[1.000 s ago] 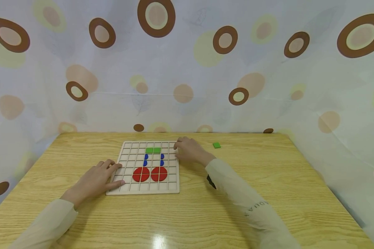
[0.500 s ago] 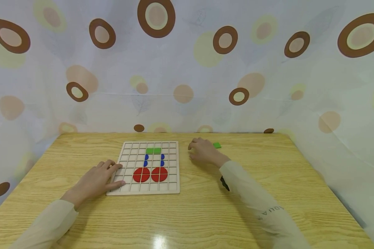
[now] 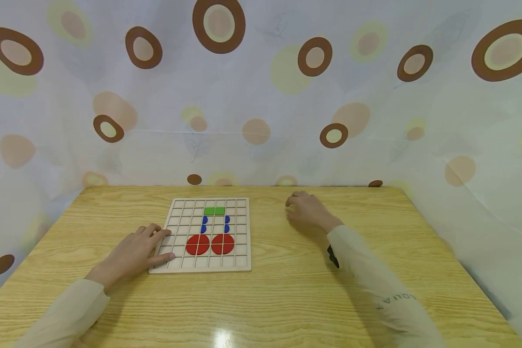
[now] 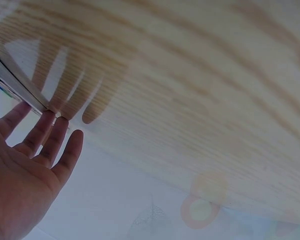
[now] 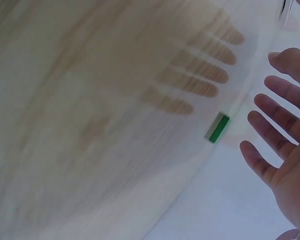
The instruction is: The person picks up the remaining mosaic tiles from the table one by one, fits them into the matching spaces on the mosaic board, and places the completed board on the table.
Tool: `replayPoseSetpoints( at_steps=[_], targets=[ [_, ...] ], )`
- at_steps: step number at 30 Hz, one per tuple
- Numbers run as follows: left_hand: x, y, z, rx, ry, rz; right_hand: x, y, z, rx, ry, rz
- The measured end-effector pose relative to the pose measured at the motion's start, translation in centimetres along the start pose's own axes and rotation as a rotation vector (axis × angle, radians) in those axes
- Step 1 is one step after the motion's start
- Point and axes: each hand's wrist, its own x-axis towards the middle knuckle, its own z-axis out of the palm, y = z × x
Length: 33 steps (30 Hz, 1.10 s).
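Note:
A pale wooden grid board (image 3: 242,262) lies on the left half of the table. On it sit green pieces (image 3: 214,211) in a row, small blue half-round pieces (image 3: 227,220) in two columns, and two red discs (image 3: 197,245), each crossed by grid lines. My left hand (image 3: 128,253) rests at the board's left side, thumb over its surface and fingers at the edge. To the right of the board, my right hand (image 3: 310,210) hovers over the table holding nothing, its fingers spread in the right wrist view. A loose green piece (image 5: 219,128) lies beneath it, hidden in the head view.
The wood-grain table (image 3: 287,299) reaches back to a wall covering (image 3: 261,96) printed with brown and yellow ovals. This covering also borders the left and right sides.
My right hand has moved right, from the board's upper right corner to over the loose green piece, which it now covers in the head view. The left hand and board stay put.

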Motion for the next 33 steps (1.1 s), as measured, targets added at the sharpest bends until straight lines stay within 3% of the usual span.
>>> replayPoseSetpoints(
  at_steps=[6, 11, 33],
  targets=[
    [0.0, 0.0, 0.0, -0.008, 0.003, 0.006, -0.7, 1.6, -0.4, 0.042, 0.0, 0.05],
    [-0.1, -0.1, 0.2, -0.007, 0.004, 0.007, -0.9, 2.5, -0.7, 0.015, -0.007, 0.077],
    [-0.1, 0.0, 0.0, -0.019, 0.01, 0.01, -1.0, 4.5, -0.5, 0.072, -0.015, 0.135]
  ],
)
